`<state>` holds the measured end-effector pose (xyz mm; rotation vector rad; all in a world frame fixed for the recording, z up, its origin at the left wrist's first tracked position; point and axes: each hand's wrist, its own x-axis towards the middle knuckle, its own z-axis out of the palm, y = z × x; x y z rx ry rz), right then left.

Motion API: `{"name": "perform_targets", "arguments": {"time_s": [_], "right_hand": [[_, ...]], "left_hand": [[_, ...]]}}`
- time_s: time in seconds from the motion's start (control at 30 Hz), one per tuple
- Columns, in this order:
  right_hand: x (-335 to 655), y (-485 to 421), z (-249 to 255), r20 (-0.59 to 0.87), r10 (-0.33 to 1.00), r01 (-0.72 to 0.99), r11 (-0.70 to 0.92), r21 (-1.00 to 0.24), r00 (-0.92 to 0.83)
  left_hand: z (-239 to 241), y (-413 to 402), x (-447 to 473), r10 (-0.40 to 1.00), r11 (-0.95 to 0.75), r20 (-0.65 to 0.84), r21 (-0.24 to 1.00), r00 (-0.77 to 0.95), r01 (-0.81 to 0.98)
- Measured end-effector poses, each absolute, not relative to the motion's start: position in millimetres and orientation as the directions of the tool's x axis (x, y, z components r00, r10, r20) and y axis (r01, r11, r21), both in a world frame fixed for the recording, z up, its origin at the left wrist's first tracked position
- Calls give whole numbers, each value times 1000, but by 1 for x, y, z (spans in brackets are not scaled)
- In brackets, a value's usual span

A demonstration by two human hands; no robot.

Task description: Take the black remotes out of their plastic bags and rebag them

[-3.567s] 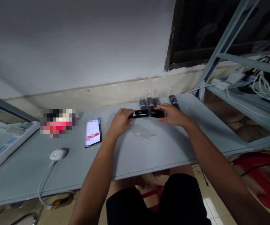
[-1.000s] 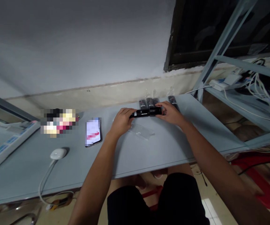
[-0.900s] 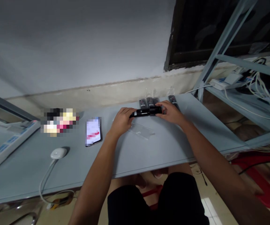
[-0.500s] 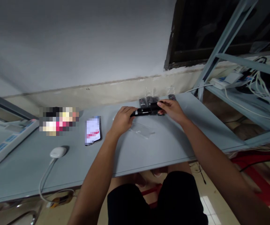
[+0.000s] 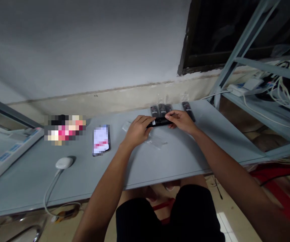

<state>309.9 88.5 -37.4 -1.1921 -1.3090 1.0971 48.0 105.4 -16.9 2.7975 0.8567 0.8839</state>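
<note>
A long black device (image 5: 159, 122) with a small white label lies sideways between my hands, over the back half of the desk. My left hand (image 5: 138, 130) is closed around its left end. On the right, my right hand (image 5: 181, 121) pinches its other end with thumb and fingers; part of the device is hidden there. Just in front is a crumpled clear plastic bag (image 5: 157, 142). Behind the device, several black items in clear bags (image 5: 162, 109) stand in a row near the wall, and another bagged black item (image 5: 188, 110) lies to their right.
A lit phone (image 5: 101, 140) lies on the grey desk (image 5: 165, 164), left of my arms. A white rounded device (image 5: 64, 163) trails a cable over the front edge. A power strip (image 5: 15, 153) is at far left. At right stands a metal rack (image 5: 232, 64) with tangled cables.
My right hand held a black piece raised at the device's right end; that piece now sits down in line with the device. More of the bagged item at the back right shows.
</note>
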Motion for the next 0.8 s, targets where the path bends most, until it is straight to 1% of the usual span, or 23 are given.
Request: {"name": "perform_targets", "arguments": {"time_s": [0.17,0.33,0.4,0.53,0.7,0.8], "right_hand": [[306,86,-40,137,990,194,141,-971,-32],[308,80,-32,73,982,364,134,-922,-177],[309,78,-27,63,972,402,152,-903,-226],[311,76,-25,102,961,385,199,-901,-258],[313,78,-31,59,953,311,155,-938,-297],[311,78,-32,77,963,283,151,-947,-259]], "left_hand": [[-21,102,52,489,-869,485,205,725,450],[-25,103,53,442,-896,474,188,761,403],[-27,104,53,423,-905,475,175,772,389],[-29,104,53,412,-909,471,158,780,385],[-27,103,54,421,-906,444,164,791,390],[-25,103,54,434,-900,448,177,782,398]]}}
